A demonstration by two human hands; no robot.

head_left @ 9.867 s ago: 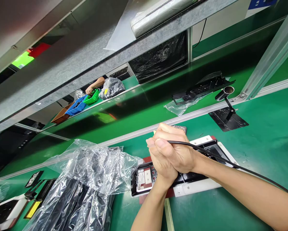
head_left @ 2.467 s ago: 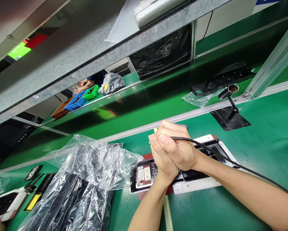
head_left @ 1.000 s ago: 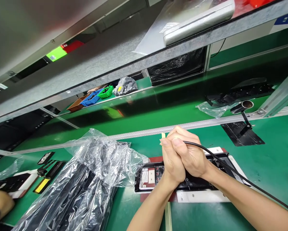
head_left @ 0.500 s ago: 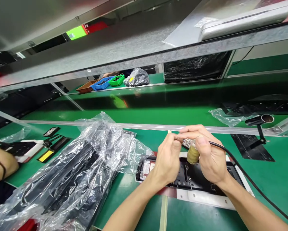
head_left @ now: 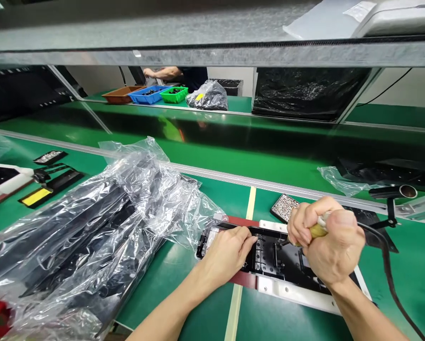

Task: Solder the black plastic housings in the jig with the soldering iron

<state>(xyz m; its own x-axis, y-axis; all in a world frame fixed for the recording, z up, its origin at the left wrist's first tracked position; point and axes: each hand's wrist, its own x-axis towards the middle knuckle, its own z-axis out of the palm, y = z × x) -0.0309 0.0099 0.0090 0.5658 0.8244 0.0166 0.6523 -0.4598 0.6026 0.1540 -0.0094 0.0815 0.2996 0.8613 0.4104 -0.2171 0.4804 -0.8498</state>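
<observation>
My right hand [head_left: 335, 241] is wrapped round a corded electric screwdriver [head_left: 318, 230], tilted with its tip down toward a long black plastic housing [head_left: 290, 263]. Just where the tip meets the housing is hard to make out. My left hand [head_left: 228, 251] rests on the housing's left part, its fingers and thumb drawn together. Anything small between those fingertips is hidden. The housing lies in a fixture with white strips [head_left: 293, 291] and a reddish base. Behind it, beside my right hand, sits a small black tray of screws [head_left: 284, 207].
Clear plastic bags of black parts [head_left: 102, 227] cover the bench on the left. A metal tube on a bracket [head_left: 393, 192] stands at right. Beyond the rail are brown, blue [head_left: 150, 94] and green bins and another person's arm [head_left: 167, 73]. A metal shelf [head_left: 198, 54] spans overhead.
My hands have moved apart. The left came down onto the housing; the right shifted right and lower with the screwdriver, now tilted over the housing. The screw tray shows more fully, and the view has shifted.
</observation>
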